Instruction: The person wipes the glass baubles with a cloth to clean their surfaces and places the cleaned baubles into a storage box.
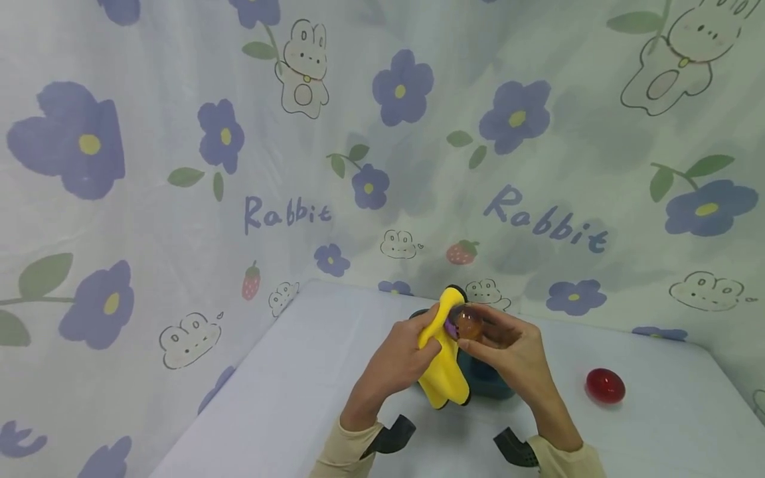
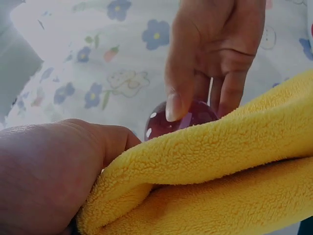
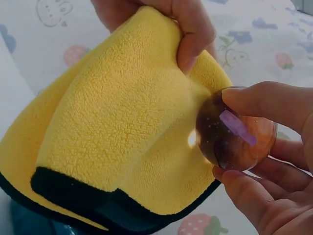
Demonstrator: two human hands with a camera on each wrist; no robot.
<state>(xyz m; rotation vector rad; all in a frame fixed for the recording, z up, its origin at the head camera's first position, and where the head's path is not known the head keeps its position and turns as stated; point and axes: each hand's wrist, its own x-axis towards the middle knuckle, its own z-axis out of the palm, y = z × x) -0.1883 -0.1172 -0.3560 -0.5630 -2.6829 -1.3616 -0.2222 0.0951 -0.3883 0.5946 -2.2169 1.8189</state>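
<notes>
While held up over the table: a translucent amber ball (image 1: 469, 324) sits against the folded yellow cloth (image 1: 443, 372).
Right hand (image 1: 514, 352): fingertips (image 3: 254, 100) and thumb pinch the ball.
Left hand (image 1: 397, 362): fingers curled round the cloth, pressing it to the ball.
Below: a dark teal container (image 1: 487, 382), mostly hidden.
Table (image 1: 287, 398): white; red ball (image 1: 605, 386) lies well apart, right.
Backdrop: flower-and-rabbit curtain (image 1: 179, 166).

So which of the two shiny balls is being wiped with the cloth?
The amber-brown ball, pinched in the right hand against the yellow cloth. The red ball lies untouched on the table.
</notes>
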